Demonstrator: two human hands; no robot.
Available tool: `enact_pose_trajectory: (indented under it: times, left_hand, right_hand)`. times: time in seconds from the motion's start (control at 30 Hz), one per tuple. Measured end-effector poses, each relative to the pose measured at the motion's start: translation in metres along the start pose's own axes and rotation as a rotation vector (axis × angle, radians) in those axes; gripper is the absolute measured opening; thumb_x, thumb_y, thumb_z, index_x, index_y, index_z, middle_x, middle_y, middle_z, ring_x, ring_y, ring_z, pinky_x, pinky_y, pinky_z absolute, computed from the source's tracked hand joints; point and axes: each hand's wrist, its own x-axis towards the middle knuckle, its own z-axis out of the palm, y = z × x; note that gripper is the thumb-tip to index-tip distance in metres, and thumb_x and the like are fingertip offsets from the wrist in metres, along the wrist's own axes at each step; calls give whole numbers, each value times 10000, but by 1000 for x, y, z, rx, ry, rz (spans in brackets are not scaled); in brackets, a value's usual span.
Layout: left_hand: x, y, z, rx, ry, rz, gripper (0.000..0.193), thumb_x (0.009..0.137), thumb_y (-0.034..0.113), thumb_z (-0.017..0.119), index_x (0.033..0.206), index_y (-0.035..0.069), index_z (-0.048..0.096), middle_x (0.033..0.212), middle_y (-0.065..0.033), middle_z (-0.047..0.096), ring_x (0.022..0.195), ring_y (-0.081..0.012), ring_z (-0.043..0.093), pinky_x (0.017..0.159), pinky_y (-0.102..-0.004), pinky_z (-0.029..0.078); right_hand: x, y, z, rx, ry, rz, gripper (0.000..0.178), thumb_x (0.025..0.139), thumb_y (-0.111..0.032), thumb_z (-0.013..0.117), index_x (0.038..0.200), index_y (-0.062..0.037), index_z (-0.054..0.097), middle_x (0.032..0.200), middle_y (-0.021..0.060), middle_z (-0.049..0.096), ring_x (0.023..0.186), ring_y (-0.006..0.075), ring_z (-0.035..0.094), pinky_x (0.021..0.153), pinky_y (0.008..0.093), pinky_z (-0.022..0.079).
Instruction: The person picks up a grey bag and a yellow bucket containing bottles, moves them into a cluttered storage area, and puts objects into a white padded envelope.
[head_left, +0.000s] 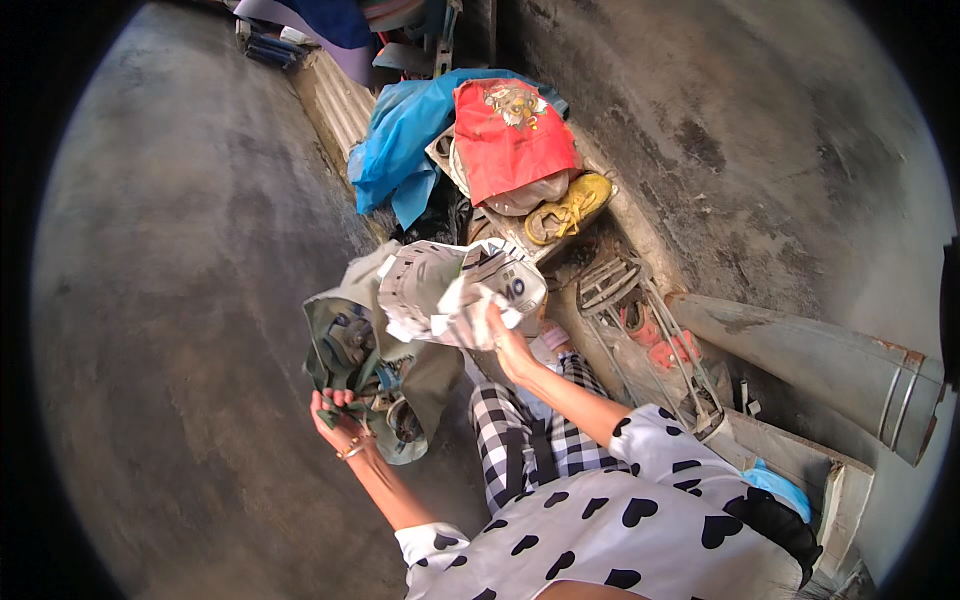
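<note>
My left hand is closed on a strap at the rim of an olive-green bag. The bag's mouth gapes, and several items show inside, blue and brownish, perhaps footwear; I cannot make out each one. In my right hand is a crumpled white printed bag, gripped at its near edge. It hangs partly over the far side of the green bag. Its opening faces up and what it holds, if anything, is hidden.
Beyond lie a blue plastic sheet, a red cloth bag and a yellow shoe on a ledge. To the right are a metal rack, pinkish-red shoes and a wide grey pipe along the wall.
</note>
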Motion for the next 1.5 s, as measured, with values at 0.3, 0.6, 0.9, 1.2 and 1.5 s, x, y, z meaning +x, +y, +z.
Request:
enact_pose_trajectory:
  times: [0.3,0.6,0.9,1.2,1.5]
  left_hand:
    - [44,33,46,-35,-9,-62,241,836,333,486,730,119,461,601,15,419,608,-130,436,542,-280,360]
    - [130,-15,27,-190,16,-210,219,821,249,527,722,72,444,631,-43,433,623,-172,433,579,-290,375]
    - [154,-44,47,-193,50,-273,284,825,301,518,774,26,467,680,-78,458,681,-211,455,626,-300,406]
    - [145,-38,65,-98,96,-191,251,828,271,513,747,42,454,640,-58,449,621,-175,444,602,-294,387]
    - [126,-3,94,-40,35,-138,219,855,262,506,826,47,473,713,-32,446,679,-140,428,637,-268,372]
  right_hand:
    - [29,17,5,-466,109,-52,386,795,-416,579,797,-30,598,651,-20,538,543,64,450,504,237,358]
    - [66,96,-22,-771,376,106,272,819,-274,576,915,-24,624,712,12,575,678,77,481,618,262,401]
    - [120,82,-99,-789,348,-1,239,788,-253,612,926,-58,613,900,61,630,792,164,582,722,341,458]
    - [267,-140,-17,163,583,14,448,783,-235,615,1154,-82,414,1124,137,500,1019,312,506,796,524,423]
    - [189,-283,97,62,331,-549,91,732,-85,624,713,-3,591,684,36,556,557,130,487,489,248,397]
